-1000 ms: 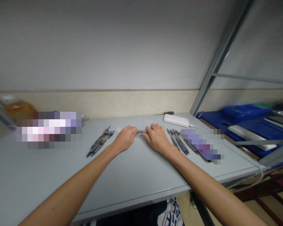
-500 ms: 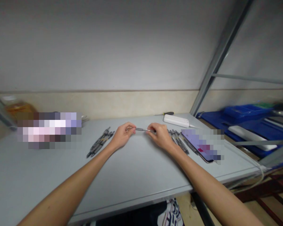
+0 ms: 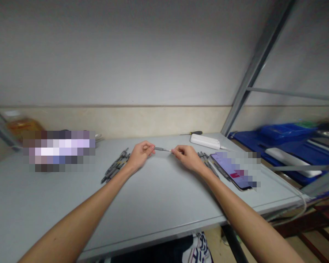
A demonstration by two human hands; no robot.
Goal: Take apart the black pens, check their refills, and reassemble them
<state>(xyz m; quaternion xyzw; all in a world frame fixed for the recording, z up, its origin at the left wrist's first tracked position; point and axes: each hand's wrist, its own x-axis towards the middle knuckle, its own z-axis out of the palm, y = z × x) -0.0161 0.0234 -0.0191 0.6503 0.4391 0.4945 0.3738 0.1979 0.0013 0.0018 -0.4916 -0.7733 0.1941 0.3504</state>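
L hand (image 3: 140, 155), R hand (image 3: 186, 157) wider apart; pen (image 3: 162, 149)

Dim, flat indoor light, brightest on the plain white wall (image 3: 142, 54); matte pale grey tabletop (image 3: 159, 197) evenly lit, faint soft shadows under the left hand (image 3: 138, 155) and right hand (image 3: 188, 157). The thin grey pen (image 3: 162, 149) pinched between them is soft, like the whole frame. Edge stretch smears the blue plastic trays (image 3: 285, 133); two pixelated patches (image 3: 59, 150).
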